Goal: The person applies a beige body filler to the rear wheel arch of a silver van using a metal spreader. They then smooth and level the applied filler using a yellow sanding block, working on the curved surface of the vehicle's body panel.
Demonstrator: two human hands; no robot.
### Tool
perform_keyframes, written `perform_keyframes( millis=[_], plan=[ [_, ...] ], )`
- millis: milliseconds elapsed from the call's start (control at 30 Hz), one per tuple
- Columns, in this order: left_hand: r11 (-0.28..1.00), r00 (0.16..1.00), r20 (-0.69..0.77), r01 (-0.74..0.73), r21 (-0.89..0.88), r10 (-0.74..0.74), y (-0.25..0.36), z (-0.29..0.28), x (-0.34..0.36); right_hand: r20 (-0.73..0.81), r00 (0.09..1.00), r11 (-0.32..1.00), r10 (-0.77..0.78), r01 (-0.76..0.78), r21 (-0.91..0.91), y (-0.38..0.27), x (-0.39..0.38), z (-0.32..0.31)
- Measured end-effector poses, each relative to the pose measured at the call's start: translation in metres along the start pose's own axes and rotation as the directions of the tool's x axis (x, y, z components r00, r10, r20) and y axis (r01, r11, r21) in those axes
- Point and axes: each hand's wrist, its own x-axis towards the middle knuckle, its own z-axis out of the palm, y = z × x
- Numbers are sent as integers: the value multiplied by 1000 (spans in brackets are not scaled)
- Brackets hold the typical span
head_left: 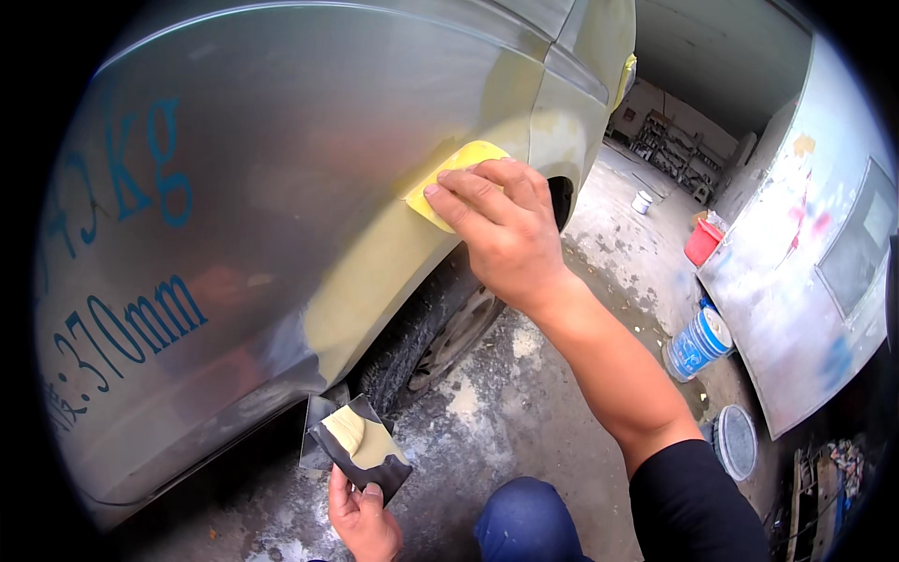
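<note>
My right hand (506,220) grips a flat yellow putty spreader (482,153) and holds it against the panel above the wheel arch of a grey vehicle (272,150). Pale yellow-green filler (375,262) coats the metal around the arch, with another patch higher up near the panel seam. Lower down, my left hand (365,520) pinches a dark putty board (389,473) between thumb and fingers. A thick lump of pale yellow putty (345,431) lies on the board. Part of the spreader's near edge is hidden by my fingers.
Below the arch sits a dusty wheel (454,337). To the right, a blue-and-white bucket (698,345), a grey-lidded tub (735,442) and a red bucket (702,244) stand by a paint-marked pale panel (805,234). My knee (529,520) shows at the bottom.
</note>
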Motion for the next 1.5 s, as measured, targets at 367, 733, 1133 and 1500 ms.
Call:
perform_keyframes(
  millis=[367, 733, 1133, 1500],
  plan=[
    [1000, 1000, 0, 13, -14, -13, -8, -2, 4, 166, 986, 999, 11, -16, 31, -9, 2, -8],
    [984, 999, 15, 54, -170, -52, -7, -2, 7, 219, 976, 998, -3, -10, 59, -12, -41, -15],
    [824, 959, 85, 276, -495, -271, 8, 14, 0, 449, 740, 354, 501, -649, 674, -101, -85, -79],
    [792, 940, -17, 278, -544, -342, -1, 13, -10, 644, 553, -159, 528, -681, 715, -184, -124, -93]
  ],
)
